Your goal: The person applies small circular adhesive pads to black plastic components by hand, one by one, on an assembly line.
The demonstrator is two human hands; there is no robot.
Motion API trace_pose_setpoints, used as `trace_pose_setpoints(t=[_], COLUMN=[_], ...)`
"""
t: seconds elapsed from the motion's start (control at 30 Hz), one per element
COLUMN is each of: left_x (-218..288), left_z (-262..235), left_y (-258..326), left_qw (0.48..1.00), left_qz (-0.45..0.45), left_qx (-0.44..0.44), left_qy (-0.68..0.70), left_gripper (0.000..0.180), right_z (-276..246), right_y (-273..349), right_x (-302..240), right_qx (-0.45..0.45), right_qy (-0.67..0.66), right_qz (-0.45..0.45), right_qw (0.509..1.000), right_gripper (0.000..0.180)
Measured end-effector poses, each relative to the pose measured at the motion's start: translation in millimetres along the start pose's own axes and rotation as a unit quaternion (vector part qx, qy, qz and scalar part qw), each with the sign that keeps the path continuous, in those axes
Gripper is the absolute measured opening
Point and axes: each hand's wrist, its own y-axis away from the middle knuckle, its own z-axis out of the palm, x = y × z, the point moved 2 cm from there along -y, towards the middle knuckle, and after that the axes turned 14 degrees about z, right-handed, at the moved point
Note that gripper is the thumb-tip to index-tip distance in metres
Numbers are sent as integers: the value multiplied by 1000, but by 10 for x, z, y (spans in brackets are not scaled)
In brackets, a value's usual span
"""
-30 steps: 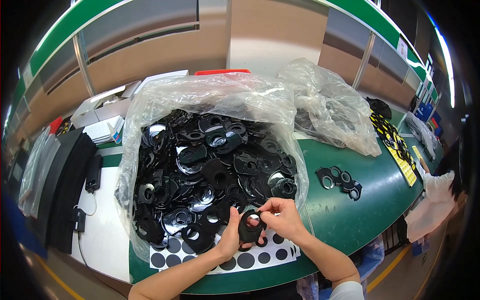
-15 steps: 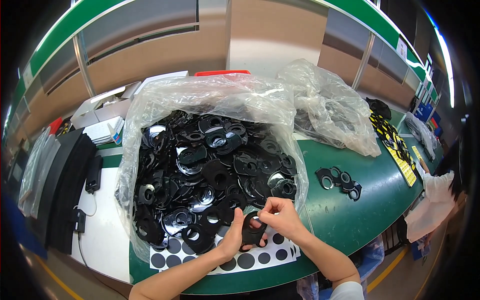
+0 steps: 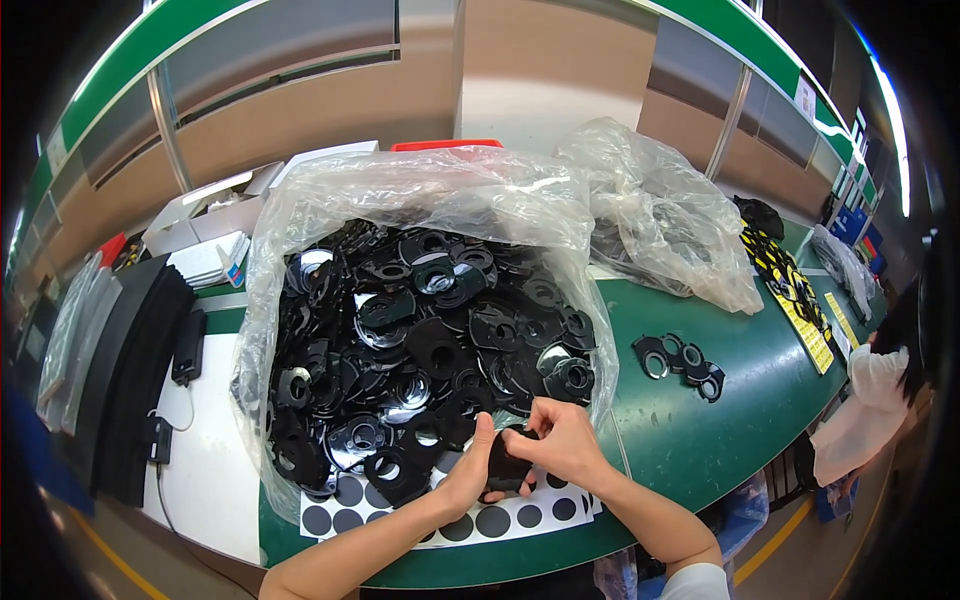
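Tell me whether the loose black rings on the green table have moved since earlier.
No. Against the clear bag beyond them, the black rings lie in the same spot on the green table as before.

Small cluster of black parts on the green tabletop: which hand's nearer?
Right. The right hand is below and left of the small cluster of black parts in view; the left hand is farther left.

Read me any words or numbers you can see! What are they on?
I can't read any.
White notice, upper right: too small.
Yellow sheet, right: any print is too small.
Blue-and-white item, left: too blurred.
Held black part: no words that I can see.
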Motion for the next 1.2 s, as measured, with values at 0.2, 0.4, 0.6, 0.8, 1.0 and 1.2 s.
trace_pose_setpoints(t=[0.2,0.4,0.6,0.8,1.0,1.2], left_x=[43,51,488,894,645,522], left_z=[-90,-139,-240,-291,-317,-265], left_y=[11,-4,123,384,381,388], left_qw=[997,991,989,701,668,632], left_qz=[-54,-13,143,269,166,159], left_qx=[12,-1,-23,23,51,148], left_qy=[58,133,-9,-660,-724,-744], left_gripper=[84,82,49,52,59,59], right_z=[-20,-191,-1054,-1512,-485,-30], right_y=[33,-76,-445,-351,-88,119], right_x=[-43,-24,278,544,-21,11], right_qx=[-24,-168,231,575,141,-10], right_qy=[70,-99,-52,306,137,266], right_qz=[-58,-30,-100,-102,-176,-168], right_qw=[996,980,966,752,965,949], right_gripper=[44,19,19,12,16,30])
